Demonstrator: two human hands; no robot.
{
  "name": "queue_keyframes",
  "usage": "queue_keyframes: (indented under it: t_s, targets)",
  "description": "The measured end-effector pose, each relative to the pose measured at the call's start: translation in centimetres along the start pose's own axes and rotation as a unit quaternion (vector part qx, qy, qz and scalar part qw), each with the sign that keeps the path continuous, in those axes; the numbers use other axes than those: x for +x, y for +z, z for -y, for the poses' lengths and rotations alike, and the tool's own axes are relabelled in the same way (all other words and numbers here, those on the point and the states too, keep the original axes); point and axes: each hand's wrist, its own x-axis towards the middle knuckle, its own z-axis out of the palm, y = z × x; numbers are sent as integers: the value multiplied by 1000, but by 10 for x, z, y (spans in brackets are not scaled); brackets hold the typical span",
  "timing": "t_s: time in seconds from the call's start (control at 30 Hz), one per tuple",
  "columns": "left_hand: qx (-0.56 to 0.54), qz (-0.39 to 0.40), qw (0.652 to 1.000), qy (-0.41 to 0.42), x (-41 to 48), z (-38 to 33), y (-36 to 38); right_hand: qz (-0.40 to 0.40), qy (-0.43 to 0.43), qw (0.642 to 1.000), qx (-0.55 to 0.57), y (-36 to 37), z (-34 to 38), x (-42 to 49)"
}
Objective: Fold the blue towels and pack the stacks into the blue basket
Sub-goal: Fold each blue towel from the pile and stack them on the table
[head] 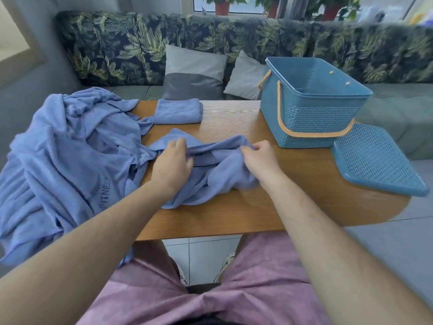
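While left hand (172, 168) and right hand (260, 160) fingers (248, 149) pinch 1 towel (218, 174), "FITNES" on towel pile (70, 160)

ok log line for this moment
step: fold towel | left hand: holds towel | right hand: pinches towel | basket: lid off | folded towel: on table

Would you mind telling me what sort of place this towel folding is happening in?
Probably a home living room or lounge nook: a leaf-patterned sofa with cushions runs behind the wooden table, and potted plants stand at the window.

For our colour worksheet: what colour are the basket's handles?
Orange handles on the blue basket, head view.
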Motion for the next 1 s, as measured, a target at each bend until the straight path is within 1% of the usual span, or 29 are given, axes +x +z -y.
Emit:
queue_keyframes:
  t_s: [0.03, 0.1, 0.17, 0.3, 0.33, 0.4, 0.53, 0.6, 0.7, 0.8, 0.9, 1.0]
  targets:
    - [-15, 24, 1000, -3, 0, -4, 2, -2, 13, 1000, -13, -4, -3, 1]
    - [-56, 98, 994, -10, 1, -14, 6, 23, 32, 998, -49, -8, -9, 0]
    - [-79, 156, 985, -6, 2, -26, 11, 47, 36, 997, -51, -9, -14, -2]
    - [-74, 192, 979, -3, 9, -50, 19, 50, 43, 998, -19, -12, -20, -7]
    - [-93, 196, 976, -22, 12, -55, 22, 57, 38, 997, -20, -13, -21, -9]
    - [-149, 200, 964, -90, 17, -63, 29, 71, 33, 997, -10, -14, -23, -11]
    - [-237, 189, 923, -236, 23, -74, 40, 106, 55, 991, 52, -16, -27, -10]
    - [-271, 189, 904, -271, 25, -77, 43, 121, 63, 987, 80, -16, -26, -11]
    - [-320, 179, 889, -273, 26, -74, 42, 102, 61, 989, 85, -14, -25, -12]
    - [-348, 141, 890, -259, 27, -63, 32, 66, 42, 992, 104, -13, -20, -13]
    - [-361, 81, 895, -249, 34, -46, 11, 50, 35, 991, 120, -17, -11, -13]
    - [-420, 13, 873, -246, 42, -26, -18, 42, 36, 988, 142, -20, 2, -12]
